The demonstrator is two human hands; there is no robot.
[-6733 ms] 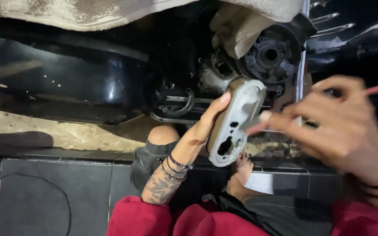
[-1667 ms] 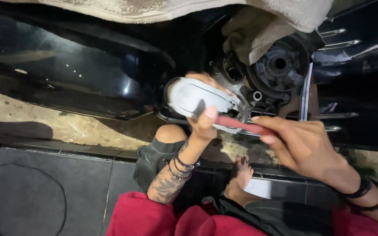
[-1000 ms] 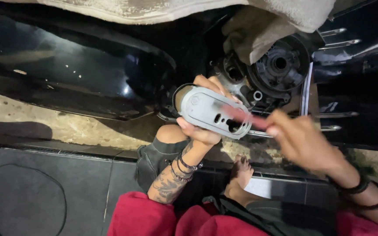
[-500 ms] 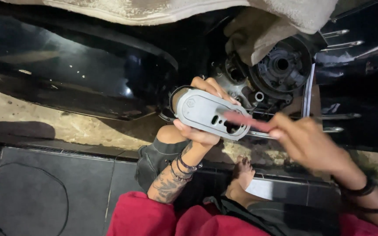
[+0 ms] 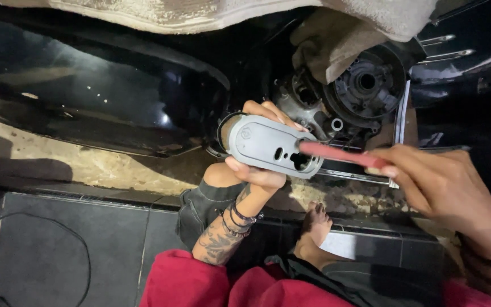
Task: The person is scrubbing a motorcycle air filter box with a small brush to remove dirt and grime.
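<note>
**Grey cover held over open engine, red tool at its slot**

Seen from above, crouched beside a black scooter body (image 5: 103,108). In the left hand (image 5: 259,165), an oval grey cover plate (image 5: 271,146), held flat and face-up in front of the exposed engine housing (image 5: 365,85); fingers curled over the far edge, thumb pressed against the near edge, so gripped at the rim only. In the right hand (image 5: 444,187), a slim red tool (image 5: 339,153), pinched between thumb and forefinger near its back end, tip resting at the dark slot on the cover's right side. Bracelets on both wrists, a tattoo along the left forearm. Below, a bare foot (image 5: 316,224) on dark tiles, a black cable (image 5: 35,256) looped at left, and a tan cloth (image 5: 328,42) draped over the machine.

Likely trouble from here: a slip. With only a rim grip on the plate, any hard push from the tool could tilt or twist it out of the fingers and down onto the tiles, close to the foot. With the tool held so far back, poor control of the tip; a skid across the smooth grey face could scratch it, or jab the left fingertips (image 5: 265,108) just beyond. Dim light, too, making the slot hard to read. Unclear whether the tip is inside the slot or merely over it.
</note>
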